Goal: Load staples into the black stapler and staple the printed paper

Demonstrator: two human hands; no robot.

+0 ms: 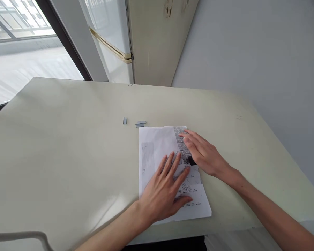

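A folded white sheet of paper (157,146) with printed text lies on the pale table (68,146). My left hand (164,188) lies flat on the lower part of the paper, fingers spread. My right hand (201,153) rests on the paper's right side, fingers stretched out over a printed grey block of text. A small black object (192,161) shows under the right palm; I cannot make out what it is. Neither hand visibly grips anything.
Two small strips of metal staples (140,123) and a shorter strip (125,120) lie just beyond the paper. A white refrigerator (136,38) stands behind the table, a window (18,21) to the left, a grey wall on the right. A curved chair rail (21,237) shows at the bottom left.
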